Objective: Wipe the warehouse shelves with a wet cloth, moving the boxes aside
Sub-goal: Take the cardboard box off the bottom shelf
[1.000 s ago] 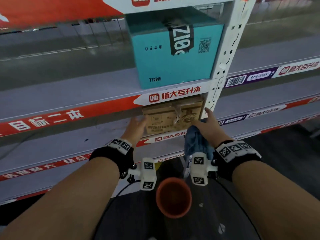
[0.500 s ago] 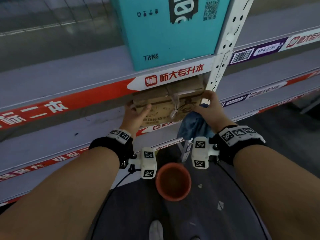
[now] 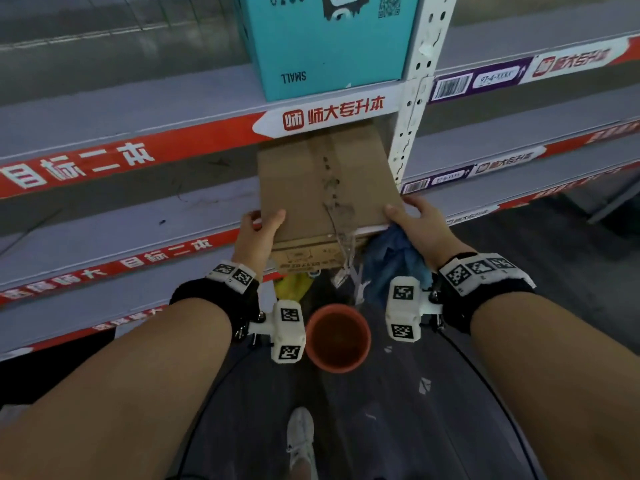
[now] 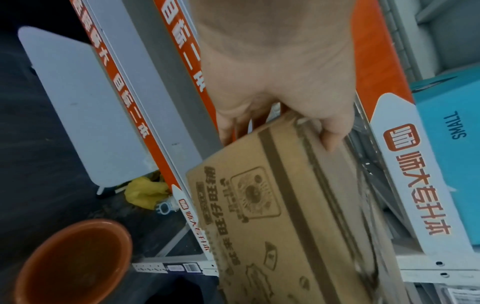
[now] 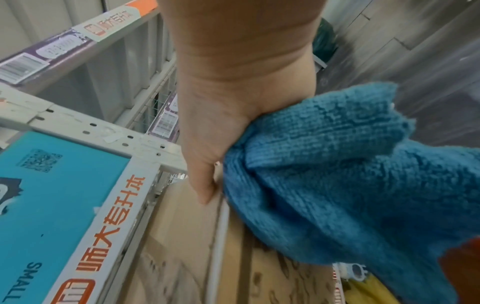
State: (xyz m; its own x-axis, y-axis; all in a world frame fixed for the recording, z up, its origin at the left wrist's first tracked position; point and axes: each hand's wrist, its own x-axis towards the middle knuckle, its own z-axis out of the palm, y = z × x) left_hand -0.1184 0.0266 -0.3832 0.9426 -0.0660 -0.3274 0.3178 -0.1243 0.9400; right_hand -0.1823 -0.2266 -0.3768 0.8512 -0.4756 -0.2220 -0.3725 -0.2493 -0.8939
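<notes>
Both hands clasp a cardboard box point(image 3: 322, 188) half off the shelf point(image 3: 138, 220): left hand point(image 3: 258, 233) at one corner, right hand point(image 3: 419, 225) opposite, bunching the blue cloth point(image 3: 391, 261). Stiff, seemingly light, best gripped by its edges.

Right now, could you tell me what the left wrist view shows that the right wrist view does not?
Only the left wrist view shows the left hand gripping the cardboard box at its corner, the box's printed front face, and the whole orange bucket on the floor. Only the right wrist view shows the right hand holding the blue cloth against the box. Both show the teal box.
</notes>
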